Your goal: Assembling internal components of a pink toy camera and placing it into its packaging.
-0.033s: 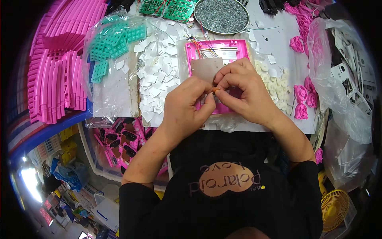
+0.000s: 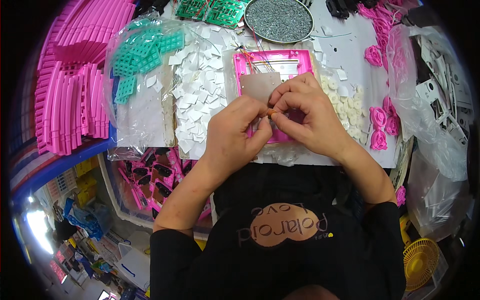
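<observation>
Both hands, left hand (image 2: 234,134) and right hand (image 2: 306,116), pinch one small orange part (image 2: 271,113) over a pink frame (image 2: 300,59); a round tray (image 2: 260,31) holds countless screws.

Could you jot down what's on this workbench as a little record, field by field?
left hand: pinches a small orange part together with the right
right hand: fingertips on the same part
beneath hands: pink plastic frame with thin wires
left of frame: pile of white squares
far left: stacked pink strips
top: round tray of small metal parts
</observation>
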`<state>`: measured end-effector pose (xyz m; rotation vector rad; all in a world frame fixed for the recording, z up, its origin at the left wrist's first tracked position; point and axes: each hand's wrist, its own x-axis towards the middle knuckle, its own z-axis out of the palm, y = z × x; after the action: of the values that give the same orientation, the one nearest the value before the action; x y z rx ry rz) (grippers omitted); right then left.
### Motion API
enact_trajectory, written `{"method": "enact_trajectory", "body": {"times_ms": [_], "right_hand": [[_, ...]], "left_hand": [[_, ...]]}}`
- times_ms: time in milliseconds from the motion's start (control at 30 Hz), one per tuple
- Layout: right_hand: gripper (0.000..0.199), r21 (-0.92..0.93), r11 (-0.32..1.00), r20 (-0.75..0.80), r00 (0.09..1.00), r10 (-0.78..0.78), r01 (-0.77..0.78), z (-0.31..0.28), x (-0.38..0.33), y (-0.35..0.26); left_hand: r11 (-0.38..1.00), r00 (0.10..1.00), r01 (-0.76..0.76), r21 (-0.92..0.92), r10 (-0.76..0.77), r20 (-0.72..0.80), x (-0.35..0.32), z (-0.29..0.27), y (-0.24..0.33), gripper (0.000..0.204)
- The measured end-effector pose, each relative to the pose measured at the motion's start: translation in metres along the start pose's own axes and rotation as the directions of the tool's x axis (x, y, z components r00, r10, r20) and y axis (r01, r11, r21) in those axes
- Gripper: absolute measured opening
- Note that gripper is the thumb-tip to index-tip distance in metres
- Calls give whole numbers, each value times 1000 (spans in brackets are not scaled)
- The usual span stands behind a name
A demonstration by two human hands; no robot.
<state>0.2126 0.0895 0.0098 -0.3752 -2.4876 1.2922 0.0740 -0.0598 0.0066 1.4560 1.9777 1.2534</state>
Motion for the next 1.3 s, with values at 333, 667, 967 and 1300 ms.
{"method": "enact_trajectory", "body": {"times_ms": [333, 667, 967, 1300], "right_hand": [[11, 12, 999, 7, 1000, -30, 30, 2, 0, -1], [11, 21, 1000, 5, 1000, -6, 6, 1, -1, 2], [26, -279, 943, -159, 959, -233, 183, 10, -8, -7], [14, 11, 991, -222, 967, -126, 132, 19, -12, -5]], "left_hand": [[999, 1000, -15, 49, 15, 9, 1, 2, -2, 13], [999, 999, 29, 23, -30, 23, -3, -6, 2, 11], [864, 954, 299, -404, -284, 98, -13, -1, -10, 8], [894, 969, 242, -378, -242, 47, -15, -2, -8, 9]]}}
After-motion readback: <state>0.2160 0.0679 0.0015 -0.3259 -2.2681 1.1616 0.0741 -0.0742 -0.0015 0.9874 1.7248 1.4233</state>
